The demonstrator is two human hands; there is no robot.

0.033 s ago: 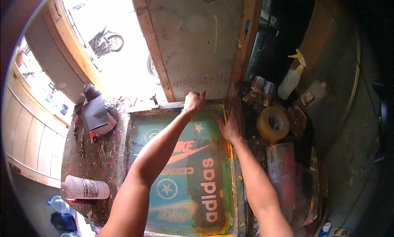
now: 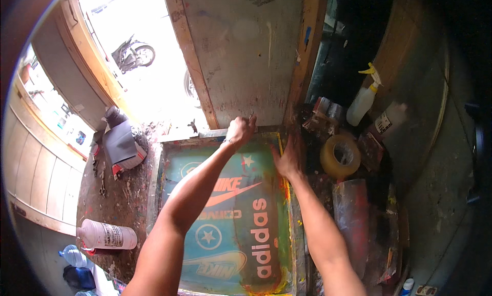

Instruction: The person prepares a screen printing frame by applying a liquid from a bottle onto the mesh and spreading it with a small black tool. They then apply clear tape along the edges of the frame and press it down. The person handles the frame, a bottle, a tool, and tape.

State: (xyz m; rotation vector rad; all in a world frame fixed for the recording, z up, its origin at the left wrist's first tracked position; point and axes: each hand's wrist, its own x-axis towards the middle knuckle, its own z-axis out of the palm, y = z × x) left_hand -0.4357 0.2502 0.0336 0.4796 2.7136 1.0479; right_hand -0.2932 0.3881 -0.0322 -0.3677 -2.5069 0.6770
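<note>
A screen-printing frame lies before me, its teal mesh carrying several pale logo stencils, with yellow and red ink stains along the right side. My left hand is over the frame's far edge, its fingers closed together. A small dark tip shows at those fingers, too small to name. On the far right corner rests my right hand, fingers stretched along the wooden edge and thumb spread onto the mesh side. Both forearms cross the picture from below, the left one covering part of the stencils.
Right of the frame stand a tape roll and a spray bottle with yellow trigger. A pinkish bottle, scissors and a dark sheet lie on the left. Beyond the table is a grey door panel beside a bright doorway.
</note>
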